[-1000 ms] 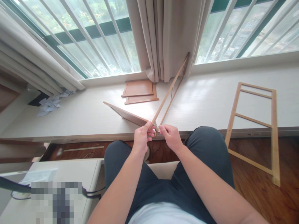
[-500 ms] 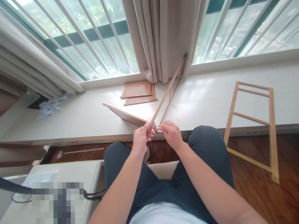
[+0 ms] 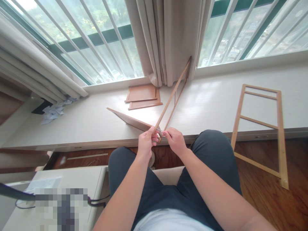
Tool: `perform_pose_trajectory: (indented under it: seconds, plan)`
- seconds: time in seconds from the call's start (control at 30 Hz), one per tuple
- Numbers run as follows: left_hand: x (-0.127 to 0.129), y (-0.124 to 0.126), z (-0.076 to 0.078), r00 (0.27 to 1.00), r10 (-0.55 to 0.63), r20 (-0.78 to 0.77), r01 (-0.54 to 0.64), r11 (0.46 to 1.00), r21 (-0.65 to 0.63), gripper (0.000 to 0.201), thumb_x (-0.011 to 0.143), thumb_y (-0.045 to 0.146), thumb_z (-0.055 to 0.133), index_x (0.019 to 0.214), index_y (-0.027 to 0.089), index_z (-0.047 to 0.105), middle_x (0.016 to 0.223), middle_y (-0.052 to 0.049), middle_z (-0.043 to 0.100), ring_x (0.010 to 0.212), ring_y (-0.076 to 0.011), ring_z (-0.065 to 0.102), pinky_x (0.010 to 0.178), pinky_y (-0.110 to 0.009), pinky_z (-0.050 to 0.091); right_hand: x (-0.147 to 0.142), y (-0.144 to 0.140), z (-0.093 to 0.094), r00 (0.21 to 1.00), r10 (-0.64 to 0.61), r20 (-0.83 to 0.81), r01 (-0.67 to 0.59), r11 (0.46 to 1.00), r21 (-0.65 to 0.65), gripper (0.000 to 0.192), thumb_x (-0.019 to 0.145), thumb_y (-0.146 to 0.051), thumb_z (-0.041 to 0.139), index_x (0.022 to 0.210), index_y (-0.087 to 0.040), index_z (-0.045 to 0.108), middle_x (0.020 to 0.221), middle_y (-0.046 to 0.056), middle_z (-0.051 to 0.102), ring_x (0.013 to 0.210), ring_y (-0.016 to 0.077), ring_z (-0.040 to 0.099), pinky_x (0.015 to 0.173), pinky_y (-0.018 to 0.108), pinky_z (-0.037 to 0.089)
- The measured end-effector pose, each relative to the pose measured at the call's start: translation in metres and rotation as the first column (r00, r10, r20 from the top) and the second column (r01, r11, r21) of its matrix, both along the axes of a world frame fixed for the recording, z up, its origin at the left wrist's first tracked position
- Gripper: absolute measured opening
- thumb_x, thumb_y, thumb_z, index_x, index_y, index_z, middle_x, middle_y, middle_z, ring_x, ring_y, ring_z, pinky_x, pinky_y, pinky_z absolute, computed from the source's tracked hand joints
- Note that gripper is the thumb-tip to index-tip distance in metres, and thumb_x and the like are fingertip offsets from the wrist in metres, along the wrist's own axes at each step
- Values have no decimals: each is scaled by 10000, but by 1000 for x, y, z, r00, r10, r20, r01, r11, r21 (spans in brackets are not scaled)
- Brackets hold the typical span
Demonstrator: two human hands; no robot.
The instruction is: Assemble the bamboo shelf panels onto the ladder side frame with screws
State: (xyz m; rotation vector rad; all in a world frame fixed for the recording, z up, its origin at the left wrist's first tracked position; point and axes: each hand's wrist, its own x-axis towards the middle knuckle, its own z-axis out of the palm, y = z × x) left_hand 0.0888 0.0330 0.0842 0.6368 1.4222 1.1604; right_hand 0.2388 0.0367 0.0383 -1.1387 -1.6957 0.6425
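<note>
My left hand is closed around the near end of a slim wooden frame, whose far end leans up against the curtain. Against that same end sits a wooden panel, standing on its edge and slanting off to the left. My right hand pinches a thin metal rod, which looks like a hex key, and it points at the joint beside my left fingers. The tip of the rod is too small to make out.
Two flat wooden panels lie overlapped on the white window ledge. Another wooden frame leans on the ledge at right, its foot on the floor. Crumpled paper lies at left. A white cabinet stands at my left.
My right hand has turned slightly, and the metal rod in it sits at a different angle. My left hand keeps its hold on the frame. The view has shifted a little.
</note>
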Motion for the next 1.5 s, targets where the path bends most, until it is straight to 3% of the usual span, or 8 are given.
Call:
perform_pose_trajectory:
  seconds: [0.47, 0.8, 0.97, 1.03, 1.13, 1.2, 1.37, 1.5]
  plan:
    - [1, 0, -1, 1000, 1, -20, -1, 1000, 15, 546, 651, 628, 825, 779, 103, 746, 678, -51, 644, 523, -94, 546, 414, -177, 347, -9, -4, 3, 923, 25, -384, -157, 936, -316, 550, 1030, -548, 500, 621, -196, 609, 578, -9, 561, 560, 142, 512, 604, 270, 393]
    - [0, 0, -1, 999, 3, -48, -1, 1000, 30, 541, 656, 621, 826, 773, 99, 744, 677, -54, 645, 522, -91, 537, 414, -177, 340, 0, -3, 8, 980, 5, -197, -31, 991, -130, 513, 1061, -489, 448, 651, -205, 568, 644, 8, 573, 640, 160, 535, 668, 287, 393]
    - [1, 0, -1, 1000, 8, -28, -8, 1000, 28, 527, 664, 606, 828, 771, 97, 739, 667, -49, 635, 522, -90, 532, 416, -176, 331, 11, 4, 0, 979, -123, -162, 81, 966, -244, 492, 1030, -473, 494, 622, -205, 554, 602, 2, 548, 611, 158, 513, 625, 286, 370]
    - [0, -1, -4, 1000, 7, 26, -8, 999, 40, 519, 674, 603, 823, 774, 101, 736, 665, -42, 628, 523, -91, 532, 416, -179, 326, 12, 8, -12, 966, -169, -196, 73, 904, -420, 462, 1002, -445, 538, 611, -201, 563, 579, 0, 552, 584, 150, 501, 586, 274, 359]
    - [-2, -5, -21, 989, 5, 145, -14, 998, 61, 549, 713, 647, 768, 786, 104, 731, 671, -37, 620, 522, -96, 529, 414, -193, 317, 5, 8, -37, 846, -386, -367, -28, 655, -755, 401, 981, -397, 551, 634, -196, 550, 560, -15, 543, 498, 118, 460, 494, 240, 339]
    - [-5, -9, -42, 985, 19, 171, -26, 999, 35, 558, 729, 659, 739, 786, 104, 723, 678, -35, 615, 526, -98, 523, 417, -201, 313, -3, 4, -54, 793, -477, -378, -71, 545, -836, 388, 986, -396, 521, 655, -194, 535, 542, -27, 523, 434, 100, 419, 438, 226, 323]
    - [-15, -23, -109, 996, 77, -44, -84, 971, -224, 392, 673, 458, 837, 850, 137, 697, 791, -23, 636, 598, -87, 526, 479, -192, 339, -25, -7, -86, 775, -548, -315, -97, 389, -916, 401, 954, -344, 580, 594, -172, 535, 462, -31, 489, 352, 72, 363, 367, 202, 257]
    - [-21, -23, -138, 996, 80, -32, -86, 925, -370, 346, 727, 427, 813, 904, 161, 680, 889, -46, 667, 640, -101, 547, 532, -210, 386, -33, -7, -98, 753, -580, -311, -124, 339, -932, 395, 974, -292, 544, 601, -160, 543, 462, -35, 489, 344, 62, 355, 361, 187, 252]
